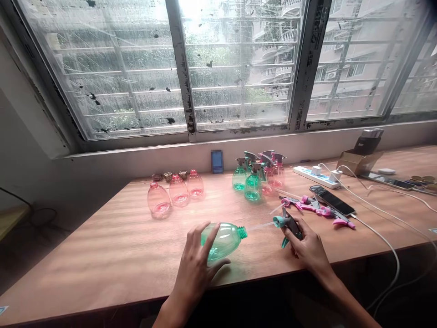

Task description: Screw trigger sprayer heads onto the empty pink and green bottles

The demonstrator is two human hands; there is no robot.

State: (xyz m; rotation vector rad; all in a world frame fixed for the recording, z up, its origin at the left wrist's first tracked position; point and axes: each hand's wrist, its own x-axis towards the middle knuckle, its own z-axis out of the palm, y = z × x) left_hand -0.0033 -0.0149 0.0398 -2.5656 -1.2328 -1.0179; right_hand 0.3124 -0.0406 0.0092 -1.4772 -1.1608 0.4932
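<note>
My left hand is closed around a clear green bottle, which is tipped on its side with its open threaded neck toward the right. In my right hand is a black and green spray trigger head. Its thin clear tube points left, and the tip lies close to the bottle's mouth. Whether the tip has entered the neck I cannot tell. Beyond my right hand lie several loose pink and grey spray heads.
Three pink bottles without heads stand at the back left. Several green and pink spray bottles with heads fitted stand at the back middle. A phone, its white cable and a power strip occupy the right side.
</note>
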